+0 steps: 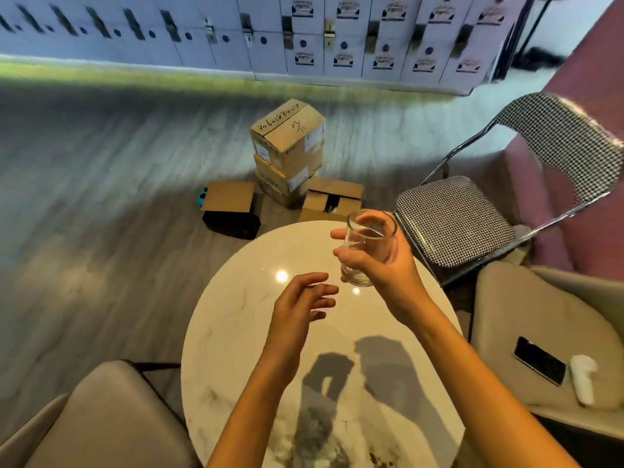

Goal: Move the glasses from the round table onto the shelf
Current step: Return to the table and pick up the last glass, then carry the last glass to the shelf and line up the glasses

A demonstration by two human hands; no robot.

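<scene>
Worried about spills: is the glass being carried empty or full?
Looks empty: fingers of the right hand show clearly through the tilted glass; no liquid visible.

Lockers motion-blurred on the left, label stickers unreadable, upper row cut by top edge. Round table near rim and both forearms cropped at bottom. Glass partly covered by right hand. Blue object mostly hidden behind flat cardboard box. Open box contents too dark. Beige chair cropped bottom-left.
</scene>
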